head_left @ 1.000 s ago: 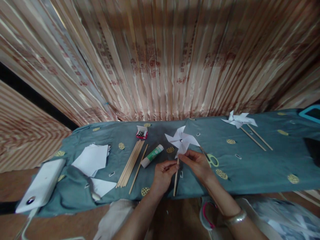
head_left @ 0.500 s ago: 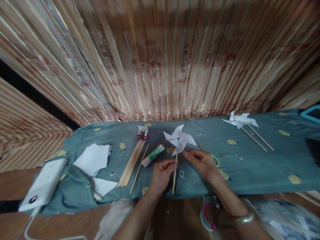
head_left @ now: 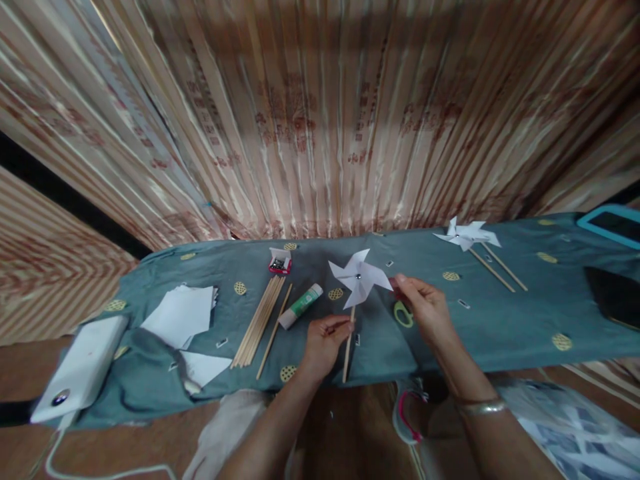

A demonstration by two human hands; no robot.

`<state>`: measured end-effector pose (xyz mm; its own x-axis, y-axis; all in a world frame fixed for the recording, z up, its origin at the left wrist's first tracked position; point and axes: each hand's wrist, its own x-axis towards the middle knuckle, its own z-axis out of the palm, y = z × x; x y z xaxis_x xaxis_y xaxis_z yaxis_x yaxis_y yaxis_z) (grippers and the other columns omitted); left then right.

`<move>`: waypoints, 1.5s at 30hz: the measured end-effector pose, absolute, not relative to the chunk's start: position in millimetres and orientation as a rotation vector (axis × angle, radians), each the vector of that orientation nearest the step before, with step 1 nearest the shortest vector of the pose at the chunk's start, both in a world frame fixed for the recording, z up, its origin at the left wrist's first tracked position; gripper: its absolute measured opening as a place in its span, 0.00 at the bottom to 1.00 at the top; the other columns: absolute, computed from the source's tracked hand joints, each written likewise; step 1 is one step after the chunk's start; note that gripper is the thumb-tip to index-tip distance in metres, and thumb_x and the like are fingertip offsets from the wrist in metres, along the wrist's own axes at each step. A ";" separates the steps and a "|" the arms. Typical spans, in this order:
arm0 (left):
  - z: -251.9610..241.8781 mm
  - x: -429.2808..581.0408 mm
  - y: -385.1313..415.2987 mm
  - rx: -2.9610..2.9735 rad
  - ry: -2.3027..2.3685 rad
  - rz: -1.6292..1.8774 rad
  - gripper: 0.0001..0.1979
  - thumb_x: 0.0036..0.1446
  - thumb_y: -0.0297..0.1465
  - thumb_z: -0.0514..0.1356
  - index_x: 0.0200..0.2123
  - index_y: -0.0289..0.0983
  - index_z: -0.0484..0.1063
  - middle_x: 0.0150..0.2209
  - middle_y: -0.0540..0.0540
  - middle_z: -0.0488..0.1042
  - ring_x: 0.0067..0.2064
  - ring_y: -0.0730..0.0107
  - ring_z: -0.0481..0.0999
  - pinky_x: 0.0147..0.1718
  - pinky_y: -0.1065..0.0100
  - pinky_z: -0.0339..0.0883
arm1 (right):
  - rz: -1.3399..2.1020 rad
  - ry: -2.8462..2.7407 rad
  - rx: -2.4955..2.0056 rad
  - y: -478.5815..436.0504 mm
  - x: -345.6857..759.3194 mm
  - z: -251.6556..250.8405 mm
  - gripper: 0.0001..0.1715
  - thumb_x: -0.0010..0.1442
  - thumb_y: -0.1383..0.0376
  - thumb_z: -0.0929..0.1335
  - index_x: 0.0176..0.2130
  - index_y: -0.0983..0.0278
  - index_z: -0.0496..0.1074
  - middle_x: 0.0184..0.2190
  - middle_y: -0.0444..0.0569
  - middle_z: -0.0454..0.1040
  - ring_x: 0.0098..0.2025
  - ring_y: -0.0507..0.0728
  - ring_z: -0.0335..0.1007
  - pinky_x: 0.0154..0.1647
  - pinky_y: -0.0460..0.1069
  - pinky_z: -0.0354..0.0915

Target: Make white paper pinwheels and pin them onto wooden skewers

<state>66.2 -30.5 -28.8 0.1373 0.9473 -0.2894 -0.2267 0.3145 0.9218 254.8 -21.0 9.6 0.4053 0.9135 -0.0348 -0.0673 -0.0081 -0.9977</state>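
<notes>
Fingers pinched together on the wooden stick (head_left: 347,363), that's the left hand (head_left: 323,343), gripping just below the white paper pinwheel (head_left: 369,280), which is held up over the teal cloth (head_left: 480,340) in front of the person! Across from it, the right hand (head_left: 427,310) has thumb and forefinger at the tip of one blade; clamped on it or merely beside it, I cannot tell. Here's the danger: the paper looks thin, so a hard push at that tip could crease the blade or strain it around the shiny pin (head_left: 358,276) at the hub. A loose left pinch could let the stick twist, too! And that yellow-green handle (head_left: 397,316) lies near the right fingertips, where a low sweep might snag it
</notes>
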 end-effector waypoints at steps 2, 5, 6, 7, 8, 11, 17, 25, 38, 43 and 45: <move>-30.9 68.0 -31.8 0.860 1.074 1.003 0.14 0.32 0.37 0.72 0.25 0.35 0.81 0.24 0.46 0.78 0.26 0.71 0.71 0.30 0.70 0.65 | 0.960 -0.796 -1.313 -19.7 256.7 8.5 0.25 0.42 0.43 0.76 0.24 0.61 0.79 0.22 0.45 0.77 0.28 0.54 0.69 0.34 0.49 0.63; -32.4 69.6 -33.7 0.869 1.068 0.984 0.13 0.33 0.36 0.72 0.25 0.36 0.82 0.24 0.47 0.78 0.26 0.72 0.70 0.30 0.70 0.64 | 0.959 -0.747 -1.299 -18.1 259.0 8.0 0.25 0.42 0.43 0.76 0.26 0.61 0.80 0.24 0.46 0.78 0.29 0.54 0.70 0.35 0.49 0.64; -32.6 70.0 -34.3 0.876 1.067 0.984 0.12 0.33 0.36 0.71 0.25 0.36 0.82 0.23 0.48 0.77 0.26 0.72 0.70 0.30 0.70 0.63 | 0.957 -0.741 -1.296 -17.6 259.4 8.2 0.25 0.42 0.43 0.76 0.26 0.61 0.80 0.24 0.46 0.78 0.28 0.54 0.70 0.34 0.49 0.64; -32.5 70.2 -34.9 0.887 1.064 0.982 0.12 0.34 0.35 0.71 0.25 0.36 0.82 0.23 0.48 0.77 0.26 0.73 0.69 0.29 0.71 0.63 | 0.954 -0.739 -1.292 -17.2 259.7 8.5 0.25 0.42 0.43 0.76 0.26 0.61 0.80 0.24 0.46 0.78 0.28 0.53 0.70 0.33 0.48 0.64; -32.3 70.4 -35.6 0.902 1.060 0.979 0.11 0.35 0.35 0.71 0.25 0.36 0.82 0.23 0.48 0.76 0.26 0.73 0.69 0.29 0.71 0.62 | 0.953 -0.741 -1.290 -16.7 259.7 9.0 0.24 0.42 0.43 0.76 0.25 0.61 0.80 0.23 0.46 0.78 0.28 0.53 0.69 0.32 0.48 0.63; -30.9 70.7 -37.7 0.950 1.051 0.961 0.10 0.37 0.35 0.69 0.26 0.36 0.82 0.24 0.48 0.76 0.27 0.73 0.69 0.29 0.71 0.61 | 0.984 -0.740 -1.276 -15.3 259.3 10.8 0.24 0.43 0.43 0.76 0.25 0.61 0.79 0.21 0.45 0.77 0.25 0.53 0.68 0.28 0.47 0.61; -28.8 72.0 -42.4 0.975 1.043 0.939 0.10 0.38 0.35 0.68 0.26 0.37 0.82 0.25 0.48 0.75 0.28 0.73 0.68 0.30 0.71 0.59 | 1.110 -0.661 -1.241 -15.6 258.2 13.2 0.23 0.42 0.45 0.77 0.23 0.62 0.78 0.17 0.42 0.74 0.21 0.50 0.64 0.22 0.45 0.56; -26.7 72.7 -48.1 1.005 1.038 0.888 0.10 0.41 0.36 0.68 0.27 0.36 0.83 0.26 0.47 0.75 0.29 0.73 0.67 0.30 0.72 0.58 | 1.175 -0.588 -1.247 -23.1 255.2 17.7 0.23 0.37 0.47 0.79 0.20 0.63 0.76 0.16 0.43 0.74 0.18 0.49 0.63 0.19 0.45 0.55; -27.9 70.7 -44.4 0.989 1.038 0.917 0.11 0.40 0.37 0.69 0.27 0.36 0.82 0.25 0.48 0.75 0.28 0.72 0.69 0.29 0.71 0.60 | 1.167 -0.630 -1.240 -18.2 249.1 12.9 0.20 0.37 0.50 0.80 0.23 0.62 0.77 0.19 0.42 0.75 0.21 0.49 0.63 0.22 0.45 0.58; -28.3 69.4 -42.9 0.995 1.047 0.938 0.10 0.40 0.36 0.69 0.27 0.37 0.82 0.26 0.47 0.77 0.28 0.71 0.70 0.29 0.71 0.63 | 1.152 -0.680 -1.239 -15.8 248.0 11.1 0.19 0.39 0.51 0.79 0.22 0.62 0.76 0.19 0.42 0.75 0.21 0.49 0.62 0.22 0.45 0.56; -28.5 69.6 -42.7 1.002 1.055 0.948 0.10 0.40 0.36 0.69 0.27 0.37 0.83 0.26 0.47 0.77 0.28 0.71 0.70 0.29 0.71 0.63 | 1.135 -0.690 -1.242 -15.8 247.4 11.0 0.19 0.39 0.51 0.79 0.22 0.61 0.76 0.19 0.43 0.75 0.21 0.50 0.62 0.22 0.46 0.56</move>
<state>69.6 -42.7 -28.5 0.2231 0.9468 -0.2321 -0.1300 0.2649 0.9555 247.4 -15.8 11.0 0.3360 0.9277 -0.1627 -0.2822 -0.0656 -0.9571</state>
